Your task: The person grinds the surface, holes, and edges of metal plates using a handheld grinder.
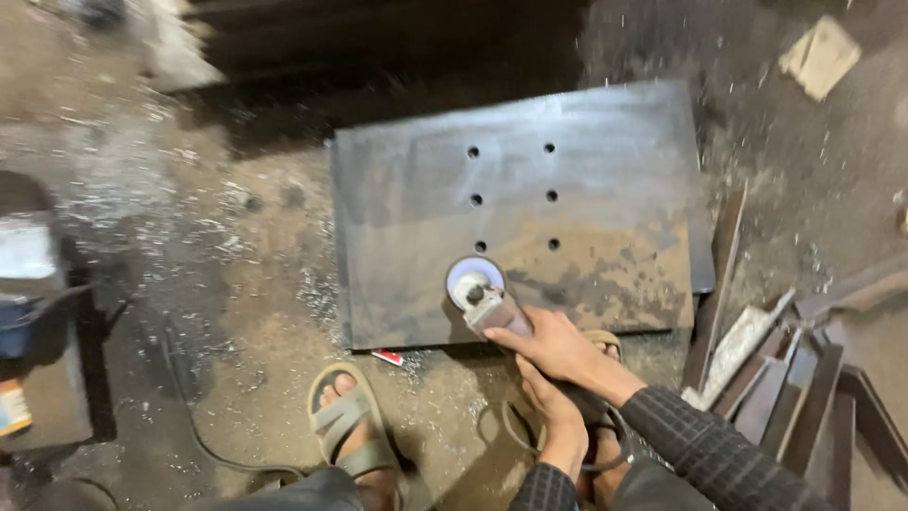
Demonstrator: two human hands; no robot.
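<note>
A large grey steel plate (pixel 567 180) lies flat on the dirt floor, with several drilled holes and rusty patches near its front edge. An angle grinder (pixel 482 298) with a pale round disc rests on the plate near that edge. My right hand (pixel 558 345) grips the grinder's body from above. My left hand (pixel 558 416) sits just behind and under it, wrapped round the grinder's rear, which is mostly hidden. Both sleeves are dark and checked.
My sandalled left foot (pixel 352 426) stands in front of the plate; the other foot (pixel 602 345) shows behind my hands. A black cable (pixel 189 416) runs over the floor at left. Scrap metal strips (pixel 776 378) pile at right. Metal shavings litter the ground.
</note>
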